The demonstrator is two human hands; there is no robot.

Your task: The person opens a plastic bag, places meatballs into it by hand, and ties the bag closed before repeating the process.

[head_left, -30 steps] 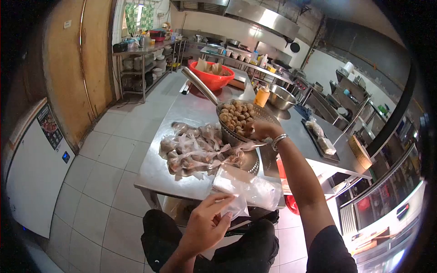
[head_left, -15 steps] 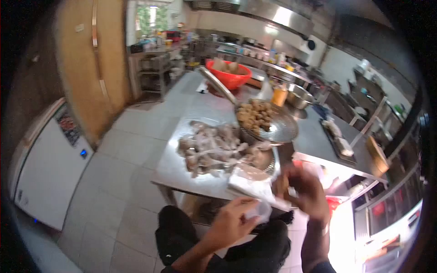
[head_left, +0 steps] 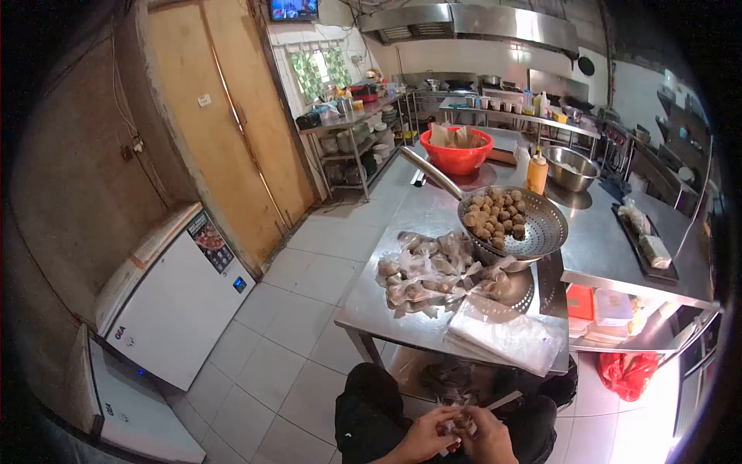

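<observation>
Close together over my lap, my left hand [head_left: 421,435] and my right hand [head_left: 490,436] pinch a small clear plastic bag [head_left: 459,424] with brown balls in it; the fingers partly cover it. On the steel table [head_left: 369,307] ahead lies a pile of filled, tied plastic bags [head_left: 433,271]. A flat stack of clear plastic bags [head_left: 510,334] rests at the near table edge. Behind it, a long-handled perforated strainer [head_left: 547,232] holds many brown meatballs [head_left: 495,214].
A red basin [head_left: 456,158], an orange sauce bottle [head_left: 536,175] and a steel bowl [head_left: 573,172] stand farther back. A dark tray [head_left: 653,247] with wrapped food lies at right. White freezers [head_left: 182,301] line the left wall. A red plastic bag [head_left: 627,374] is on the floor.
My right hand has come from beside the table's near edge down to my left hand, and both now meet at the small bag. The view has tilted and shifted left.
</observation>
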